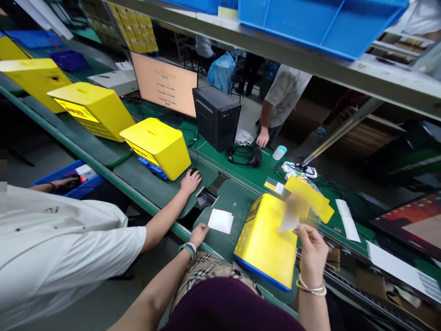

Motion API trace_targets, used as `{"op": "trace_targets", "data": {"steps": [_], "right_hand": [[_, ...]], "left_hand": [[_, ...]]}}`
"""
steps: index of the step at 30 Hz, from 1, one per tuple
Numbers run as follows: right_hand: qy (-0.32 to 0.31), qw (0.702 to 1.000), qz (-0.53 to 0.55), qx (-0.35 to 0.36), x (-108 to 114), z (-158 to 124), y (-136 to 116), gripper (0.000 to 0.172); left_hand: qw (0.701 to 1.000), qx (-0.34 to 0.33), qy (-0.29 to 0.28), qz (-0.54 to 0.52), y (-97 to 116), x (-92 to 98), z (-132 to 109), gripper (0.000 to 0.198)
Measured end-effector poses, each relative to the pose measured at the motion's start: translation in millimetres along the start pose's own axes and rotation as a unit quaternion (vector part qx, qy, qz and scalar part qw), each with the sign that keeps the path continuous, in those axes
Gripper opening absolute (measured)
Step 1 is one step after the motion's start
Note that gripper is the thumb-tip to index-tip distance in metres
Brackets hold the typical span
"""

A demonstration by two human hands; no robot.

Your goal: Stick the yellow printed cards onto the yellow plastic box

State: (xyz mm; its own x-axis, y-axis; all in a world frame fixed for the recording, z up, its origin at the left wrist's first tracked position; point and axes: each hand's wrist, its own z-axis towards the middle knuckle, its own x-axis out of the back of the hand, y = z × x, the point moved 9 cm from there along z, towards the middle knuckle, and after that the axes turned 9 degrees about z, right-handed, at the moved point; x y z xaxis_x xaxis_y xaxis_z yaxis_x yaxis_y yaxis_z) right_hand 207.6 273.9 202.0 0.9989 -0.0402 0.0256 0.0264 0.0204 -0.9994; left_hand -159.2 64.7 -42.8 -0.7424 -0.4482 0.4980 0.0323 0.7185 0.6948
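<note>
Pinching a thin pale sheet (288,217) between thumb and forefinger, my right hand (312,252) is closed narrowly on its lower edge. The sheet stands up from my fingertips and is blurred, so I cannot tell what is on it. Just left of those fingers, and below them, lies the yellow box (265,241) on the green table (237,195), with a blue strip along its near edge. Straight beyond my right fingers, the box's yellow flap (310,197) stands open and tilted.

My left hand (199,233) is on the other side of the box, well apart from the right. Its fingertips touch the near left corner of a white card (221,221) that lies flat on the table. The fingers are loosely curled, and I cannot tell whether they grip the corner or only rest on it.

Further left of my left fingers, a co-worker's hand (190,181) covers a mouse, just beside another yellow box (156,145) on the belt. Far beyond both my hands stand a black computer tower (216,117) and a lit monitor (165,83). Across the table, another person's hand (263,138) rests near a coil of black cable (244,155).
</note>
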Motion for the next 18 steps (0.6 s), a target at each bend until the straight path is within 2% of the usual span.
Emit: {"op": "trace_targets", "data": {"steps": [3, 5, 7, 10, 12, 13, 14, 15, 18], "right_hand": [[-0.017, 0.998, -0.027, 0.045, -12, -18, -7, 0.022], [-0.059, 0.989, -0.086, 0.103, -36, -36, -16, 0.019], [-0.137, 0.972, -0.126, 0.144, -70, -57, -22, 0.017], [-0.283, 0.942, -0.12, 0.138, -119, -90, -19, 0.014], [-0.352, 0.925, -0.094, 0.11, -133, -103, -14, 0.015], [-0.361, 0.925, -0.075, 0.094, -132, -103, -12, 0.016], [-0.346, 0.933, -0.058, 0.08, -125, -97, -8, 0.017], [-0.305, 0.949, -0.046, 0.067, -112, -87, -4, 0.019], [-0.119, 0.993, -0.014, 0.011, -56, -53, 18, 0.032]], "left_hand": [[0.996, -0.01, -0.049, -0.07, 38, -1.3, -25, 0.028], [0.983, -0.044, -0.117, -0.138, 82, -13.6, -53, 0.037], [0.952, -0.083, -0.21, -0.205, 132, -31.4, -91, 0.05], [0.887, -0.096, -0.322, -0.318, 191, -48.2, -146, 0.054], [0.859, -0.089, -0.329, -0.382, 210, -44.8, -165, 0.047], [0.856, -0.084, -0.318, -0.398, 213, -40.9, -168, 0.044], [0.86, -0.079, -0.305, -0.401, 214, -37.1, -170, 0.042], [0.864, -0.073, -0.299, -0.399, 213, -34.5, -171, 0.041], [0.869, -0.043, -0.298, -0.393, 208, -34.0, -171, 0.04]]}}
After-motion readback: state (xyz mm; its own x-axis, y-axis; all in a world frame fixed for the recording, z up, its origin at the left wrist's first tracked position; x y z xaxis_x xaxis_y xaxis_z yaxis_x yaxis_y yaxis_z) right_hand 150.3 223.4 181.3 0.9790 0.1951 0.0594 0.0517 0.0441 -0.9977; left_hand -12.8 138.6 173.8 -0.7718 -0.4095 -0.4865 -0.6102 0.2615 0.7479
